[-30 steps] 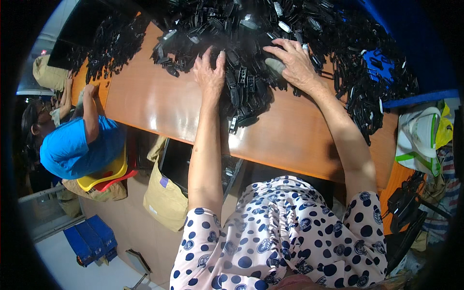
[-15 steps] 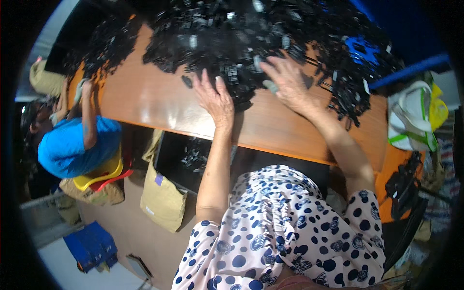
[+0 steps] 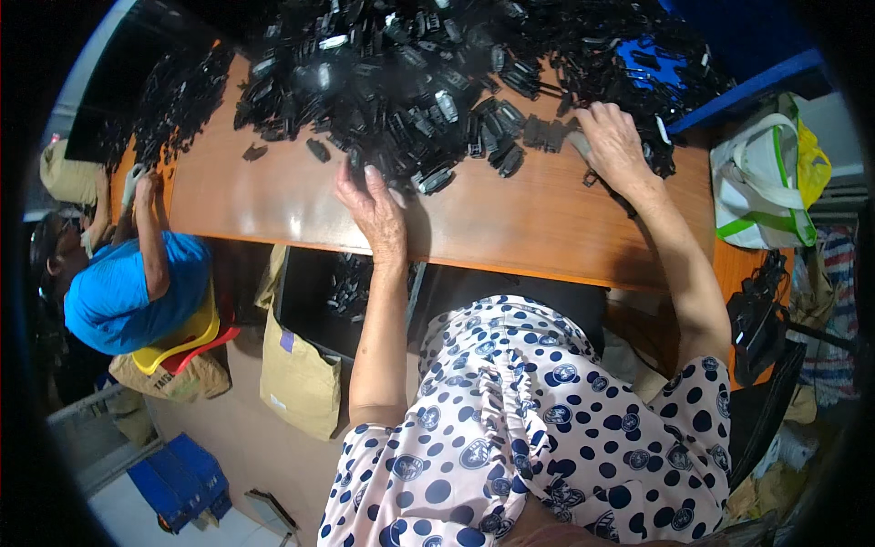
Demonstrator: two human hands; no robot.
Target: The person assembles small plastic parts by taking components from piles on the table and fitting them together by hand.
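A big heap of small black plastic buckle-like parts [image 3: 410, 100] covers the far side of the wooden table [image 3: 301, 201]. My left hand [image 3: 375, 217] is at the heap's near edge, fingers apart and holding nothing. Farther right, my right hand [image 3: 615, 150] reaches down among the black parts with its fingers bent inward. A pale cover shows on its thumb. What those fingers grip, if anything, is hidden beneath the hand. Beside that thumb lies a small row of black parts [image 3: 544, 135], and one loose part [image 3: 317, 149] is near my left hand.
A co-worker in a blue shirt [image 3: 137, 292] handles another black pile [image 3: 178, 100] at left. A white-and-green bag [image 3: 756, 182] stands at the right edge. Below the table are a black bin [image 3: 305, 283] holding parts and a brown paper sack [image 3: 301, 383].
My right hand has moved right, and its fingers have gone from spread to bent. My left hand has shifted slightly left and nearer me. The heap's near edge looks more spread out.
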